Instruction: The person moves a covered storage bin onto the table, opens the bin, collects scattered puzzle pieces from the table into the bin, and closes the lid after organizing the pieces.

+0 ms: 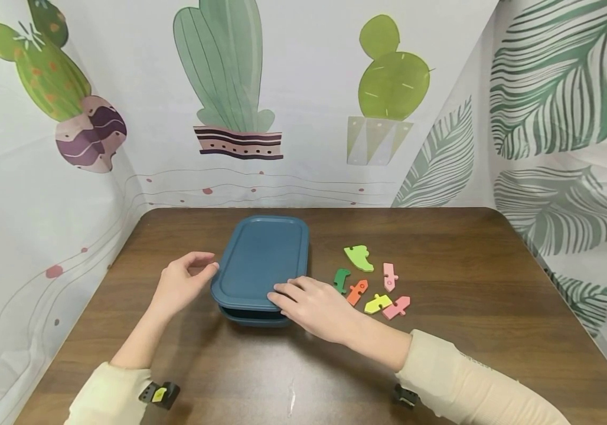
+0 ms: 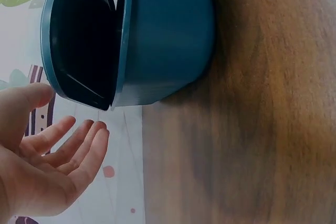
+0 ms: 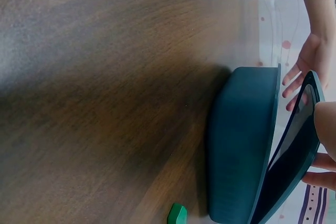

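Observation:
A blue rectangular lid [image 1: 263,260] lies tilted over a blue storage box [image 1: 255,322], its near edge raised and a dark gap below it. My right hand [image 1: 318,307] grips the lid's near right corner, fingers over the top. At the left side, my left hand [image 1: 181,286] has its thumb at the lid's edge and its fingers loosely extended beside the box. The left wrist view shows the thumb [image 2: 39,95] right at the lid's rim, with the other fingers apart from the box. The box's inside is mostly dark.
Right of the box lie several flat puzzle pieces: lime [image 1: 359,258], dark green [image 1: 340,280], orange [image 1: 357,293], yellow [image 1: 377,304] and two pink ones, one pink piece [image 1: 397,307] touching the yellow. A patterned cloth [image 1: 314,147] hangs behind the wooden table [image 1: 452,265].

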Demonstrator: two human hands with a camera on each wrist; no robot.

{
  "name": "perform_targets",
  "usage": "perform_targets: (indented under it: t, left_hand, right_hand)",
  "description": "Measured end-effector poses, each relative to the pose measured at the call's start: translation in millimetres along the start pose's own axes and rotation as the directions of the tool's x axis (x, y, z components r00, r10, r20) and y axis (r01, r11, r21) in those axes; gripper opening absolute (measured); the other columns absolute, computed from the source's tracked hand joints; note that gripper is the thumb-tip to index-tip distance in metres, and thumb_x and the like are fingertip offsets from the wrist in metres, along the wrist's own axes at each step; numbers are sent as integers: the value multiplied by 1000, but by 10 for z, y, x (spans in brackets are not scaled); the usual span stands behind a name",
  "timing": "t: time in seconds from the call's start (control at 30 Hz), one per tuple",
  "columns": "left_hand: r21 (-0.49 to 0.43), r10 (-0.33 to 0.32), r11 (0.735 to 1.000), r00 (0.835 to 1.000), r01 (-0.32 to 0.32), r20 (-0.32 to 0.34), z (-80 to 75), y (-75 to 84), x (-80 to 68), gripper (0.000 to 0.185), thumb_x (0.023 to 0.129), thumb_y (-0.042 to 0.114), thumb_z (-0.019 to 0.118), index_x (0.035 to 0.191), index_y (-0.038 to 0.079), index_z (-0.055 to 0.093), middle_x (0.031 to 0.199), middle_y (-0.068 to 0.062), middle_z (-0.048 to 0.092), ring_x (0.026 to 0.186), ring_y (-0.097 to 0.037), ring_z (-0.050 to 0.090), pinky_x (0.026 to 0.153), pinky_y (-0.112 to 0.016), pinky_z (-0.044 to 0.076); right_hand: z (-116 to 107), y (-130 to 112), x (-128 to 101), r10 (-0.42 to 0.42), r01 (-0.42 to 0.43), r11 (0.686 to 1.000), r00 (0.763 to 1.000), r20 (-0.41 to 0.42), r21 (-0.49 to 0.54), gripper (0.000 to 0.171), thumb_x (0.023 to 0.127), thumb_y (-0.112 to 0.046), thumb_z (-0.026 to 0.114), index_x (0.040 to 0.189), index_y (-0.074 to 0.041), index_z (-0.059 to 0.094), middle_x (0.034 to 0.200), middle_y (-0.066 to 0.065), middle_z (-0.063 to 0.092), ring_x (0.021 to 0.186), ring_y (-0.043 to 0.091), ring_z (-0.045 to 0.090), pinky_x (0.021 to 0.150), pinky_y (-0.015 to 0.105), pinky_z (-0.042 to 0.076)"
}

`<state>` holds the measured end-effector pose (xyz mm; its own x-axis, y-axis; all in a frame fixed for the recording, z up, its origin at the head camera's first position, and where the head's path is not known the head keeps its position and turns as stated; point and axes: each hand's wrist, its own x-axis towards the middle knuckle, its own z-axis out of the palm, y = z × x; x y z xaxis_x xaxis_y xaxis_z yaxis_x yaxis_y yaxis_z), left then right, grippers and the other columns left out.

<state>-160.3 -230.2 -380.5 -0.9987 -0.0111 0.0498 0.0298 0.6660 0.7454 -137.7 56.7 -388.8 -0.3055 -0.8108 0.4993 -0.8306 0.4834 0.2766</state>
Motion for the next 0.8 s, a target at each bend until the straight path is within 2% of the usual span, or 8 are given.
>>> perform_targets:
  t: [0.17, 0.27, 0.57, 0.8]
  left_hand:
    - [-141, -59, 988, 997, 66, 56, 33, -24, 52, 41, 89, 33, 59, 118, 4, 58, 109, -18, 64, 77, -15, 66, 63, -27, 56]
    - [-189, -98, 975, 991, 113, 88, 50, -42, 95, 44, 89, 32, 60, 121, 3, 56, 109, -19, 62, 73, -12, 64, 62, -29, 56]
    - [-267, -203, 932, 963, 245, 174, 84, -29, 207, 47, 89, 33, 59, 126, 6, 52, 119, -20, 56, 76, -13, 65, 64, -33, 56]
    - [-306, -242, 899, 938, 312, 248, 94, -44, 290, 50, 89, 32, 59, 130, 5, 48, 125, -20, 53, 77, -12, 64, 67, -33, 56]
  right_hand:
    - [-3, 4, -1, 1, -1, 1000, 1000, 2, 3, 34, 83, -26, 67, 116, -15, 62, 113, 0, 64, 97, 16, 60, 84, 23, 50]
    - [3, 7, -2, 2, -2, 1000, 1000, 8, 7, 35, 84, -26, 67, 116, -15, 62, 113, 0, 64, 97, 16, 60, 85, 23, 50]
    - [-5, 5, 0, -1, 1, 1000, 1000, 9, 7, 35, 84, -26, 66, 117, -15, 61, 114, 0, 64, 98, 16, 60, 85, 23, 49]
    - [3, 2, 7, 8, -8, 1000, 1000, 10, 21, 33, 85, -25, 65, 117, -16, 61, 114, 0, 64, 98, 16, 59, 87, 23, 48]
